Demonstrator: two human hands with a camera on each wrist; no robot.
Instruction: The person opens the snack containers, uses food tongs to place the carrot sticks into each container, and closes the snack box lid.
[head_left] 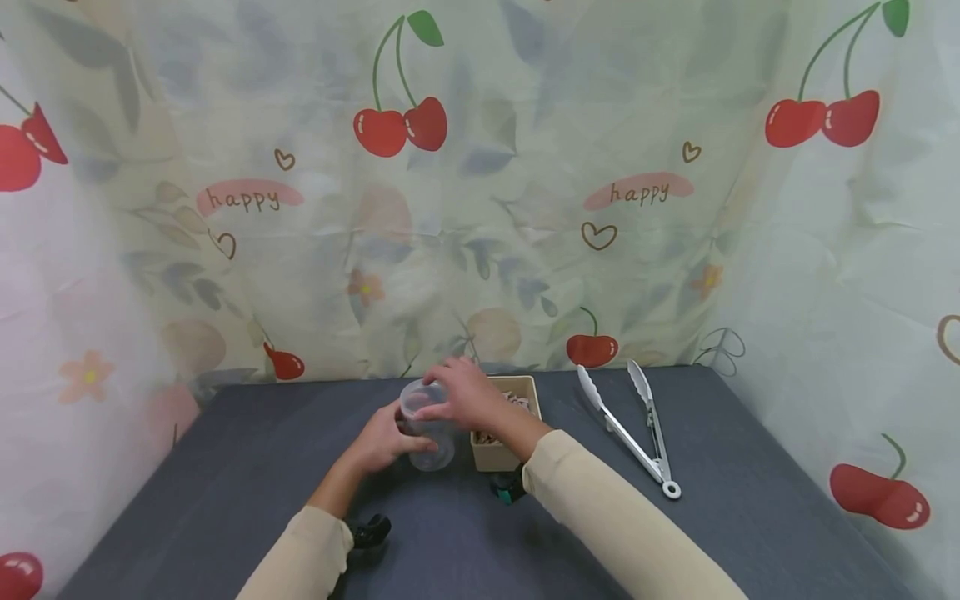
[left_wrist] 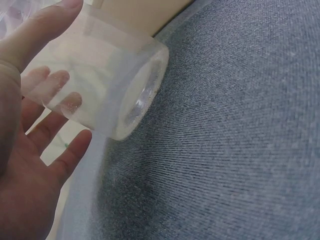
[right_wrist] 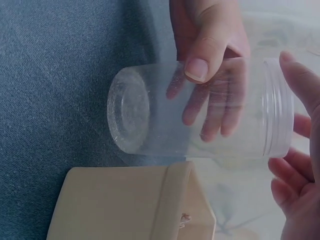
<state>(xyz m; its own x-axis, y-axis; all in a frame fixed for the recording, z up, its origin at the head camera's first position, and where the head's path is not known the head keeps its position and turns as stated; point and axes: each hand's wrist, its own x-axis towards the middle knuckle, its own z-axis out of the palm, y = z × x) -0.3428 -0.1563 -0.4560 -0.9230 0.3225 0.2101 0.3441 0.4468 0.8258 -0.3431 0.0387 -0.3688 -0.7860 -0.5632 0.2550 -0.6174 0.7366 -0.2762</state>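
Note:
A clear plastic jar [head_left: 435, 454] stands upright on the dark cloth, its bottom edge at the cloth in the left wrist view. My left hand [head_left: 377, 439] grips the body, thumb on the near side and fingers behind, visible through the wall [right_wrist: 165, 112]. At the top, my right hand [head_left: 468, 396] holds the ridged translucent lid [right_wrist: 278, 110] by its edge, thumb on one side and fingers on the other. The lid sits on the mouth of the jar. Nothing shows inside the jar.
Right beside the jar is a beige box [head_left: 495, 457] with small brownish wrapped pieces [head_left: 517, 402] inside, partly covered by my right forearm. Metal tongs [head_left: 630, 437] lie spread farther right. A cherry-print curtain [head_left: 480, 208] hangs behind the table.

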